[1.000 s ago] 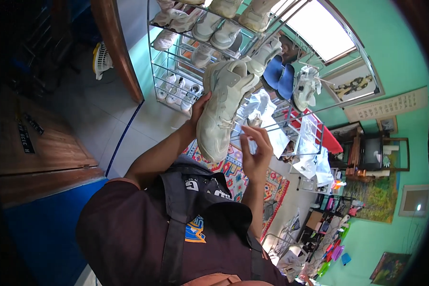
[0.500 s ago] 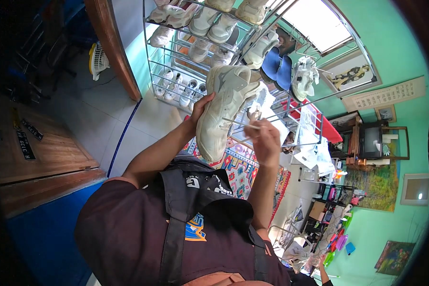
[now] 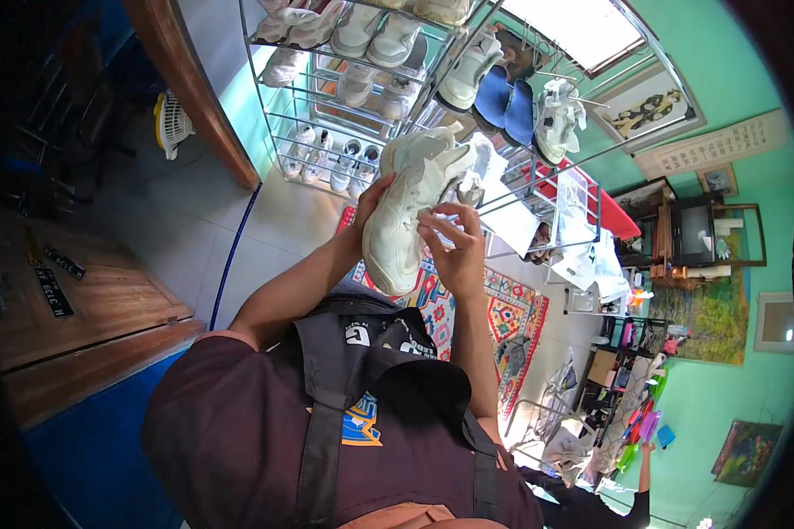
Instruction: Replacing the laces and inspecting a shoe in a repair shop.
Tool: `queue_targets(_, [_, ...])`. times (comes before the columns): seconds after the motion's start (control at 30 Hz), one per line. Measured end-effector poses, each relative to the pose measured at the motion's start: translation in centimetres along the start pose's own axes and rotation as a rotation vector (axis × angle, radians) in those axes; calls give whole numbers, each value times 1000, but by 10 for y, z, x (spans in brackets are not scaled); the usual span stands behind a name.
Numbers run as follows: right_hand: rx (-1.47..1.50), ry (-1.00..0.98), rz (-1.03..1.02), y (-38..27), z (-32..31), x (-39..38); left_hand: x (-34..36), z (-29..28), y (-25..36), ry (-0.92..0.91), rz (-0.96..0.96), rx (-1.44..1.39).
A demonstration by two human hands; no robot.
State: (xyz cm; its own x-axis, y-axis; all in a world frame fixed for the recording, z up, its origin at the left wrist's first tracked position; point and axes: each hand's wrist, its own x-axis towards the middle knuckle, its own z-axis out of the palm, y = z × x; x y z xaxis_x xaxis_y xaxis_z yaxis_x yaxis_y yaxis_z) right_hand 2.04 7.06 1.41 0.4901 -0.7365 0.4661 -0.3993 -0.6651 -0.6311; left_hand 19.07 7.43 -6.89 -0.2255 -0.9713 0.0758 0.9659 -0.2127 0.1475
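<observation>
I hold a chunky cream sneaker (image 3: pixel 408 198) up in front of me, toe pointing down. My left hand (image 3: pixel 371 210) grips it from the left side, around the sole and heel. My right hand (image 3: pixel 454 251) is on its right side. Its fingertips are pinched together on the upper, near the laces. My dark shirt and the black straps on my chest fill the lower part of the view.
Behind the shoe stands a wire shoe rack (image 3: pixel 318 132) with several pale sneakers and a blue pair (image 3: pixel 503 101). A patterned rug (image 3: pixel 503 309) lies on the tiled floor. A white fan (image 3: pixel 172 123) sits at far left, beside a wooden post. Another person (image 3: pixel 591 494) is at lower right.
My right hand has moved from open beside the sneaker to pinching its upper. The sneaker has stayed in my left hand, raised slightly.
</observation>
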Motion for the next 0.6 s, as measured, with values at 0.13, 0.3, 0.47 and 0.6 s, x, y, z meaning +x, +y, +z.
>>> queue_targets(0.13, [-63, -38, -64, 2, 4, -3, -6, -9, 1, 54, -27, 51])
queue_targets(0.3, [79, -132, -133, 2, -2, -7, -3, -23, 23, 139, 29, 143])
queue_targets(0.47, [358, -308, 357, -4, -18, -28, 0, -19, 32, 162, 123, 246])
queue_targets(0.6, [-11, -181, 156, -19, -33, -28, -4, -36, 49, 242, 278, 506])
